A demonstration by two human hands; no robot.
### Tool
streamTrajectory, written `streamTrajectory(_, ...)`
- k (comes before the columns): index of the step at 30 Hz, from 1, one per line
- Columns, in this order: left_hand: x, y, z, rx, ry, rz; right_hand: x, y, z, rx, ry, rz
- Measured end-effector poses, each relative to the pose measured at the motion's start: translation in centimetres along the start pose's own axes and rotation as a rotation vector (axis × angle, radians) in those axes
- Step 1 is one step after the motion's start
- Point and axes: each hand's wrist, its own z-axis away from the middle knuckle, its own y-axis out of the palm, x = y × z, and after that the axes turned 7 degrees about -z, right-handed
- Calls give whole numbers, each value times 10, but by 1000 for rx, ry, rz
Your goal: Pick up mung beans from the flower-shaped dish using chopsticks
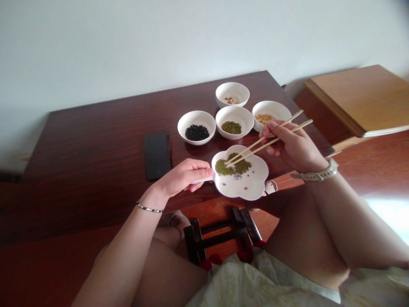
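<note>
A white flower-shaped plate with a heap of green beans sits at the near edge of the dark wooden table. My left hand pinches the plate's left rim, fingers closed on it. My right hand, with a white watch on the wrist, grips a pair of wooden chopsticks. Their tips rest in the green beans on the plate.
Behind the plate stand several white bowls: black beans, green beans, yellow beans, and a farther one with pale bits. A black phone lies left. A small dark stool sits below; a lighter wooden cabinet stands right.
</note>
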Motion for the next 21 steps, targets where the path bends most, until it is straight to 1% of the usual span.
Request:
streamTrajectory(11,3,0,-2,0,5,-22,-2,-1,0,2,-14,37)
streamTrajectory(16,2,0,-2,12,16,-11,-3,-2,0,8,-20,15)
streamTrajectory(21,3,0,-2,-3,3,-14,-4,-4,-1,6,-32,21)
